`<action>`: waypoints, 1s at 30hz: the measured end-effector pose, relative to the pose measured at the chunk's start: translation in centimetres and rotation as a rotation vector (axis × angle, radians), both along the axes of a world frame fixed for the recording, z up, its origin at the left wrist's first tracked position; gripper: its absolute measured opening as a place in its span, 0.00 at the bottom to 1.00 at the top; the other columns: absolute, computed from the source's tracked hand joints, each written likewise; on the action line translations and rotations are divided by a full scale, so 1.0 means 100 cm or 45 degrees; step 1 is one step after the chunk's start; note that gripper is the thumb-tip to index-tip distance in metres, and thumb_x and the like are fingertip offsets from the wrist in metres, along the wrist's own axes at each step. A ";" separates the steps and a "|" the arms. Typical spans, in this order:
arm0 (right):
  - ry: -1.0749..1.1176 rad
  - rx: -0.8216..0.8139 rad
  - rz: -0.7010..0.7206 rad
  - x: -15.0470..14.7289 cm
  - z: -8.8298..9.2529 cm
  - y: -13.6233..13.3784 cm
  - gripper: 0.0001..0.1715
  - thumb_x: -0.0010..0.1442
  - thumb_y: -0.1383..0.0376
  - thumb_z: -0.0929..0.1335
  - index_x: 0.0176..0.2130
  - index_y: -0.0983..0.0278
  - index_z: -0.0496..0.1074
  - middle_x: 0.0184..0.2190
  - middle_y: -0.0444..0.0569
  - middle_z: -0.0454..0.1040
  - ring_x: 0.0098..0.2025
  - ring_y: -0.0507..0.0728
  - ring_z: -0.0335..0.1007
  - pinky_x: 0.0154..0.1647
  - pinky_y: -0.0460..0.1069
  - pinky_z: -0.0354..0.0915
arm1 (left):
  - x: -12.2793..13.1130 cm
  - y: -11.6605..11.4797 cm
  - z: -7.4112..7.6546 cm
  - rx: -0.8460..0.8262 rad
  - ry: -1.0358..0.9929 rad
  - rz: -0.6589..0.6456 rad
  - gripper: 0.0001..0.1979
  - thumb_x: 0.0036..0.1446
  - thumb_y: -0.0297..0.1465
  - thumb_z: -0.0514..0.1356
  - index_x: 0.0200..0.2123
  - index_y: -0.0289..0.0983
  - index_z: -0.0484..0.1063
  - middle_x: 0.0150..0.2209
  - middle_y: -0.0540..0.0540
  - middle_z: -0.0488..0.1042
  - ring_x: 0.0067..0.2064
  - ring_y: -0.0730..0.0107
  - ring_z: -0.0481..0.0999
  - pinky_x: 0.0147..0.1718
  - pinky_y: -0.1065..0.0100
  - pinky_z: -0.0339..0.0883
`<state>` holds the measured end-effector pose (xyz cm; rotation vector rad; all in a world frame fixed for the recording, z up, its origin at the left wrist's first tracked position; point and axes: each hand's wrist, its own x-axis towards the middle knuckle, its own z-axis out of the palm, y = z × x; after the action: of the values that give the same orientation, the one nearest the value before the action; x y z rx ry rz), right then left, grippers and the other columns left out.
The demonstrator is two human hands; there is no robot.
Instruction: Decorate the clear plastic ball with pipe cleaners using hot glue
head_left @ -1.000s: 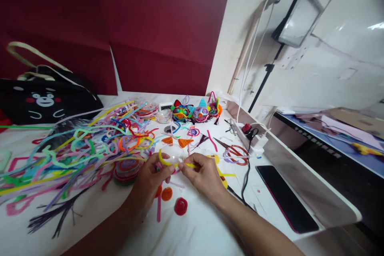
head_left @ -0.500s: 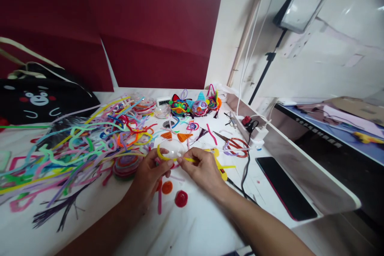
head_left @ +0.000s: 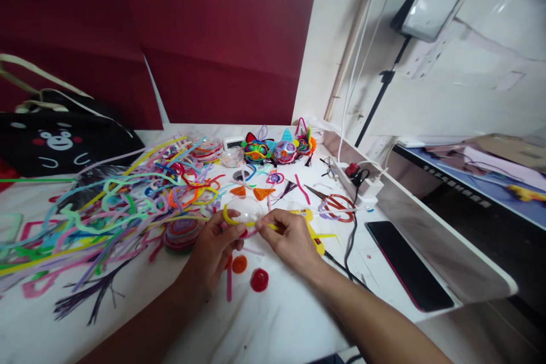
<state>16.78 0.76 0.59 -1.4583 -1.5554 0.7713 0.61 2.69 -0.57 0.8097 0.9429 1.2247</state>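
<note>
A clear plastic dome (head_left: 244, 208) is gripped by my left hand (head_left: 215, 247), its fingers closed around the left side and near edge. Along the dome's left and near rim curves a yellow pipe cleaner (head_left: 227, 218), pressed there by my left thumb. The thumb and forefinger of my right hand (head_left: 292, 239) pinch the same pipe cleaner at the dome's right side, and its loose end sticks out beyond the hand. Orange felt-like triangles (head_left: 265, 193) lie just behind the dome. Nearer me are an orange disc (head_left: 239, 264) and a red disc (head_left: 259, 280).
Tangled pipe cleaners (head_left: 128, 205) spread across the left. Decorated balls (head_left: 285, 151) stand at the back. Scissors (head_left: 341, 205), a yellow glue gun (head_left: 318, 243) with a black cord, and a phone (head_left: 409, 267) lie to the right, inside a raised table edge (head_left: 447, 250).
My right fingertips have shifted slightly right along the yellow pipe cleaner, showing more of it against the rim. My left hand keeps its hold. The view has moved a little.
</note>
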 end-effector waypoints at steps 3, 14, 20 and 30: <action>0.046 -0.025 0.012 0.004 -0.005 0.002 0.14 0.58 0.56 0.67 0.31 0.63 0.75 0.18 0.39 0.63 0.21 0.48 0.54 0.22 0.45 0.48 | -0.001 0.000 0.001 -0.025 -0.035 0.018 0.21 0.37 0.31 0.73 0.35 0.37 0.70 0.24 0.54 0.70 0.26 0.76 0.67 0.22 0.74 0.64; 0.184 -0.071 0.005 0.005 -0.012 0.008 0.14 0.54 0.55 0.69 0.29 0.63 0.73 0.18 0.39 0.63 0.20 0.48 0.53 0.21 0.45 0.48 | -0.001 0.003 0.001 -0.100 -0.168 -0.022 0.20 0.36 0.29 0.74 0.34 0.36 0.72 0.23 0.54 0.70 0.26 0.76 0.69 0.21 0.74 0.64; 0.201 -0.084 0.008 0.004 -0.014 0.008 0.14 0.54 0.55 0.70 0.28 0.63 0.73 0.17 0.38 0.61 0.20 0.48 0.52 0.21 0.45 0.46 | -0.001 0.003 -0.001 -0.136 -0.215 -0.021 0.20 0.36 0.29 0.74 0.34 0.36 0.73 0.24 0.53 0.71 0.26 0.76 0.70 0.21 0.74 0.64; 0.201 -0.081 0.011 0.006 -0.018 0.010 0.16 0.53 0.53 0.70 0.27 0.64 0.74 0.17 0.38 0.60 0.19 0.48 0.50 0.21 0.45 0.46 | -0.003 0.003 -0.003 -0.146 -0.256 -0.035 0.19 0.37 0.27 0.74 0.35 0.35 0.74 0.25 0.53 0.72 0.27 0.77 0.70 0.21 0.75 0.64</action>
<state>17.38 1.80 -1.21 -1.4015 -1.4300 0.9260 0.32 2.96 -0.85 0.5952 0.8271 1.1928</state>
